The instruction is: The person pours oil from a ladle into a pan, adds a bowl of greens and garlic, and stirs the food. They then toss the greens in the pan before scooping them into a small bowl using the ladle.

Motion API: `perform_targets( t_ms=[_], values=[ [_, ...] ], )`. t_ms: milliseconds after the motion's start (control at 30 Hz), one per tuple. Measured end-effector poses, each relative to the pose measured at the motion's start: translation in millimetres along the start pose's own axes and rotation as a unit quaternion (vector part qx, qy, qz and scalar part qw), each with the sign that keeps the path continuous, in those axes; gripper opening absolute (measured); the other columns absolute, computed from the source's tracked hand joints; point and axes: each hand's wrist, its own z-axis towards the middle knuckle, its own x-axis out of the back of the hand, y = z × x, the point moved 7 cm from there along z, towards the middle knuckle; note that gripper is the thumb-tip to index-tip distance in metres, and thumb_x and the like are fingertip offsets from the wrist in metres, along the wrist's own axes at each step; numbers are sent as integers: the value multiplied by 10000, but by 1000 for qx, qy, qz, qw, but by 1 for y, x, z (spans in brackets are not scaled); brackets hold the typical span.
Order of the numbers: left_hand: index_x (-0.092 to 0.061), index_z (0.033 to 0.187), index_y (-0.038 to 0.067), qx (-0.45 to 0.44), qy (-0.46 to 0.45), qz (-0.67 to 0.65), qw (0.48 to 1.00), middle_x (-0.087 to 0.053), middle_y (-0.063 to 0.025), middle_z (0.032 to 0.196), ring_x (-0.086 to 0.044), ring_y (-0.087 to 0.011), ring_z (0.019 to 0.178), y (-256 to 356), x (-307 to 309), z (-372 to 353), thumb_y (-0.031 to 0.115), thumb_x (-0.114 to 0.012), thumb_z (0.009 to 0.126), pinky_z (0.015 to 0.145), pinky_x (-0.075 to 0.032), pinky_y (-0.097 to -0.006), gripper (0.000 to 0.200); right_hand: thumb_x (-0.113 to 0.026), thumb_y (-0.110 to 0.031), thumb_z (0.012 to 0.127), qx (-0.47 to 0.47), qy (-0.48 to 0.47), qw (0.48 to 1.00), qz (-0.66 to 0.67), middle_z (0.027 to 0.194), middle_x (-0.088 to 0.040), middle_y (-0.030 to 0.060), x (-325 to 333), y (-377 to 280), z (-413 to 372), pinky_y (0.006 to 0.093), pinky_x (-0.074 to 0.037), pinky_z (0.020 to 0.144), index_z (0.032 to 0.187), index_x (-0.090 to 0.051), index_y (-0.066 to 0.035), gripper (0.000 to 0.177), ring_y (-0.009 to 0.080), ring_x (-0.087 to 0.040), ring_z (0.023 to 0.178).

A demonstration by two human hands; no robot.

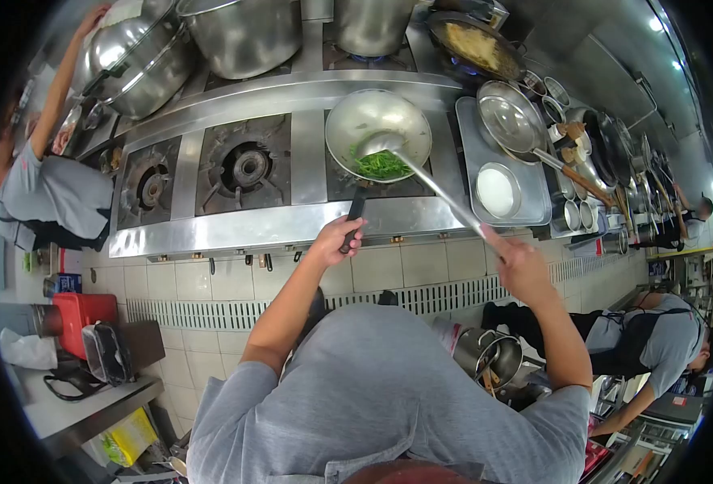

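Observation:
My left hand (339, 239) is closed around the black handle of a wok (352, 109) on the stove's front right burner. My right hand (523, 264) grips the far end of a long metal ladle (437, 189). Its bowl rests inside the wok, touching chopped green vegetables (383, 165) gathered at the near side. To the right of the wok, a metal tray (534, 211) carries a round container of white contents (498, 190). A strainer with a wooden handle (508, 117) lies over the tray's far part.
Two bare burners (250, 164) are left of the wok. Large steel pots (243, 36) and a pan of frying food (473, 47) stand behind, with flames under some. One co-worker (58, 181) is at the left, another (655, 343) bends at the right. Pots (485, 351) sit by my right side.

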Motion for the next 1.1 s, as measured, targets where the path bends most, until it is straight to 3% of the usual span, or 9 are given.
perform_targets(
  t_ms=[167, 267, 367, 467, 567, 667, 833, 967, 1100],
  values=[
    [-556, 1117, 91, -1, 3, 1, 1000, -522, 11, 736, -466, -83, 538, 1, 2, -1, 236, -632, 996, 418, -352, -240, 203, -631, -60, 851, -31, -83, 983, 158, 930, -673, 235, -5, -25, -18, 549, -511, 793, 1506, -446, -186, 693, 453, -647, 864],
    [-556, 1122, 94, -1, 0, -7, 1000, -526, 10, 743, -466, -84, 540, 0, 2, -1, 240, -638, 992, 422, -354, -240, 212, -620, -102, 886, -74, -105, 988, 82, 880, -662, 256, -39, -14, -8, 544, -513, 802, 1517, -422, -149, 663, 463, -648, 859],
    [-551, 1121, 99, 1, -2, 5, 1000, -528, 9, 746, -465, -86, 539, 0, 3, 1, 244, -642, 989, 424, -354, -241, 216, -602, -121, 899, -41, -39, 996, 74, 872, -665, 271, -67, -6, 30, 530, -522, 796, 1530, -393, -119, 665, 471, -652, 830],
    [-548, 1120, 100, -8, -5, 7, 1000, -529, 8, 748, -465, -88, 541, 1, 2, 0, 241, -640, 991, 428, -355, -242, 212, -597, -106, 889, -57, -21, 979, 193, 875, -675, 271, -58, -14, 23, 529, -526, 793, 1531, -386, -96, 676, 474, -657, 817],
    [-547, 1119, 99, -2, -4, 5, 1000, -529, 8, 749, -467, -89, 546, -1, 3, 2, 235, -634, 995, 430, -358, -243, 204, -587, -101, 882, -208, -186, 901, 331, 923, -687, 269, -39, -42, 18, 527, -525, 814, 1524, -399, -88, 670, 477, -656, 834],
    [-547, 1119, 98, 0, -6, 4, 1000, -529, 6, 749, -468, -89, 549, -1, 1, 0, 232, -630, 998, 432, -359, -243, 199, -588, -105, 881, -28, -22, 985, 171, 934, -690, 259, -69, -33, 40, 520, -527, 817, 1513, -423, -85, 653, 472, -659, 843],
    [-545, 1110, 99, -2, -6, 7, 1000, -530, 2, 750, -469, -91, 551, 0, -1, 1, 236, -629, 999, 437, -366, -251, 196, -613, -109, 845, -5, -22, 994, 109, 946, -690, 244, -28, 0, 35, 530, -527, 808, 1487, -469, -122, 658, 448, -664, 885],
    [-545, 1102, 99, 0, 4, 7, 1000, -534, 2, 758, -470, -93, 553, -1, 1, 1, 238, -630, 999, 441, -366, -257, 192, -619, -94, 832, -11, -109, 991, -75, 903, -696, 197, 23, -4, 17, 530, -535, 782, 1484, -473, -146, 670, 419, -677, 844],
    [-531, 1131, 79, 0, -18, 12, 1000, -527, -4, 781, -478, -102, 587, 2, -4, -1, 240, -635, 990, 465, -379, -275, 238, -609, -71, 841, -36, -58, 993, -100, 856, -680, 187, -25, 15, 37, 519, -544, 758, 1479, -482, -184, 660, 408, -681, 817]
  ],
)
